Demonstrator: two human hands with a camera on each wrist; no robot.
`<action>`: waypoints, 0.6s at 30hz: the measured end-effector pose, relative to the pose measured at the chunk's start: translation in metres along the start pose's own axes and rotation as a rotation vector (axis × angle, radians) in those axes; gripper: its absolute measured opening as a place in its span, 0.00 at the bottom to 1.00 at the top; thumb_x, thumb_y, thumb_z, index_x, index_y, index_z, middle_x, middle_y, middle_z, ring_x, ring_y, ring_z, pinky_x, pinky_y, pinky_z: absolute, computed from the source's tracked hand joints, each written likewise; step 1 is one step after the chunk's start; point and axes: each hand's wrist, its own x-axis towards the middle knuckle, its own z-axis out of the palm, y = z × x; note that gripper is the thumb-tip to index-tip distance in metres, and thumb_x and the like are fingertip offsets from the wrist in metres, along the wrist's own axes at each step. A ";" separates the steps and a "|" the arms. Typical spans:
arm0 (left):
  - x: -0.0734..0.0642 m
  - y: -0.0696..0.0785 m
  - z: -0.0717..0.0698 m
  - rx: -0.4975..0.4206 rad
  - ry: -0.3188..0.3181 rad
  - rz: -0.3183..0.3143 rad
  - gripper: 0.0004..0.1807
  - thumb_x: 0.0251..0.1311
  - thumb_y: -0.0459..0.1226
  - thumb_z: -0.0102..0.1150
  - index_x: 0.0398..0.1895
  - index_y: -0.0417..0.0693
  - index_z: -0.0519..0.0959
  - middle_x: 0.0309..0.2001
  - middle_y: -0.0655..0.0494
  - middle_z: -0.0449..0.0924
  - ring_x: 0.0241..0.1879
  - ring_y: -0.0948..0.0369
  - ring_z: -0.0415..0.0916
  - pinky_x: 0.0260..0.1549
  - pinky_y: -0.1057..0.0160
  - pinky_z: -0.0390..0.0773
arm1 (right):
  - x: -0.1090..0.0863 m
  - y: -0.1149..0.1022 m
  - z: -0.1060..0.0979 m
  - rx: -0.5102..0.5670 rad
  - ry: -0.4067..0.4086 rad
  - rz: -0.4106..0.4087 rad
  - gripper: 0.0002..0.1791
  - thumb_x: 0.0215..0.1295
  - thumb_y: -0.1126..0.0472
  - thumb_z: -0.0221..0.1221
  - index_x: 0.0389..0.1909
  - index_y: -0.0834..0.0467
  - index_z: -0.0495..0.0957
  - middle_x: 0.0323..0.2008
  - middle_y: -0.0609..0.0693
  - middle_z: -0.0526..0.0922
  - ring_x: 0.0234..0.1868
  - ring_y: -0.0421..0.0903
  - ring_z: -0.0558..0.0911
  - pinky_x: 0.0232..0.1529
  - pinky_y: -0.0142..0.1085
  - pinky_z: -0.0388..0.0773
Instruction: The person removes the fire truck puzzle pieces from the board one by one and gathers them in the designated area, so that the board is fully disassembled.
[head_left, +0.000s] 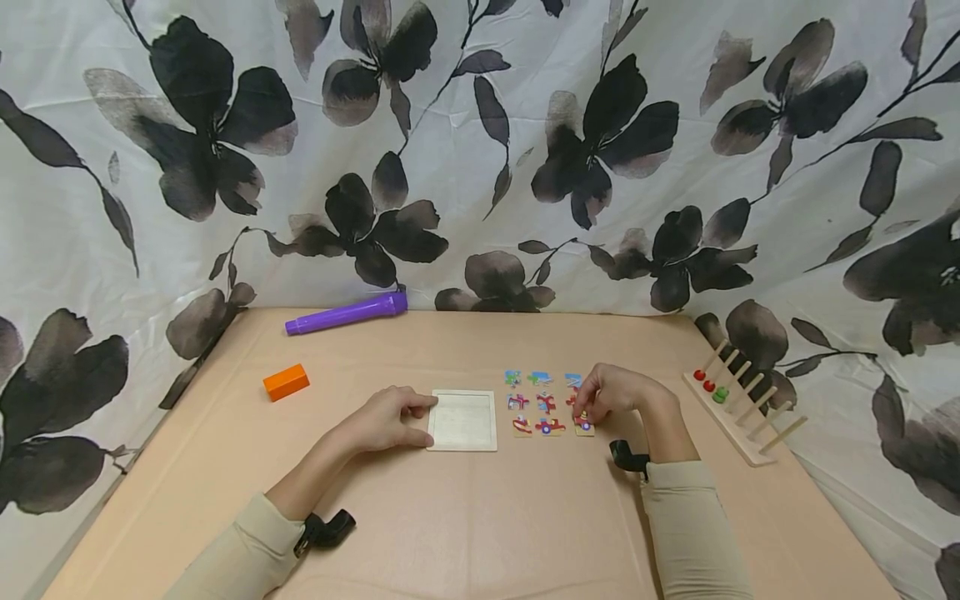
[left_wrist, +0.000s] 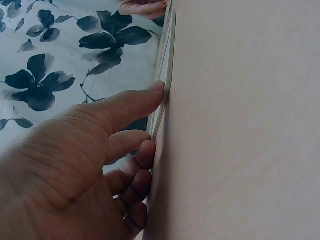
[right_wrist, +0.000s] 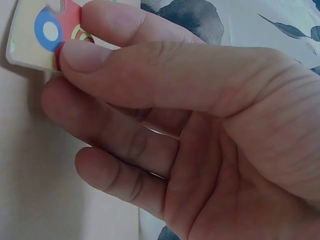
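Observation:
My left hand (head_left: 388,419) rests at the left edge of a pale wooden puzzle tray (head_left: 463,422). In the left wrist view, its thumb and index finger touch the rim of the tray (left_wrist: 171,55), and its other fingers bend beside it. My right hand (head_left: 618,395) pinches a puzzle piece (right_wrist: 49,31) between thumb and index finger; red paint and a blue-ringed wheel show on it. Several puzzle pieces (head_left: 550,427) lie in rows between the tray and my right hand, some partly hidden by that hand.
A purple marker-like tube (head_left: 347,314) lies at the back of the table (head_left: 480,517), with an orange block (head_left: 286,382) at left. To the right stands a wooden peg board (head_left: 738,433) with red and green beads. Floral cloth (head_left: 480,150) hangs behind.

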 end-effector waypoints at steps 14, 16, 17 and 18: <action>0.000 -0.001 0.001 0.002 -0.003 0.006 0.37 0.49 0.45 0.81 0.64 0.41 0.82 0.40 0.57 0.83 0.41 0.60 0.73 0.46 0.62 0.71 | -0.001 0.000 0.000 -0.012 0.008 0.009 0.10 0.55 0.77 0.67 0.35 0.62 0.92 0.29 0.48 0.86 0.30 0.44 0.73 0.26 0.32 0.65; 0.000 -0.001 0.001 0.006 -0.005 0.003 0.37 0.50 0.45 0.81 0.64 0.41 0.82 0.40 0.57 0.83 0.42 0.60 0.73 0.46 0.62 0.71 | -0.001 0.000 0.000 -0.009 0.004 0.004 0.10 0.55 0.77 0.67 0.35 0.62 0.92 0.29 0.49 0.87 0.30 0.44 0.74 0.26 0.32 0.66; 0.000 -0.001 0.001 0.006 -0.006 -0.001 0.37 0.50 0.45 0.81 0.64 0.42 0.82 0.40 0.57 0.82 0.42 0.60 0.73 0.47 0.62 0.71 | 0.000 0.000 0.000 -0.009 0.002 0.003 0.10 0.56 0.77 0.66 0.35 0.63 0.92 0.30 0.49 0.87 0.30 0.43 0.74 0.26 0.32 0.67; -0.001 -0.001 0.001 0.008 -0.007 -0.001 0.37 0.50 0.45 0.81 0.64 0.42 0.82 0.40 0.57 0.82 0.42 0.60 0.73 0.47 0.62 0.70 | -0.001 0.000 0.000 -0.007 -0.001 -0.003 0.10 0.56 0.77 0.66 0.35 0.63 0.91 0.30 0.49 0.88 0.30 0.43 0.74 0.27 0.32 0.67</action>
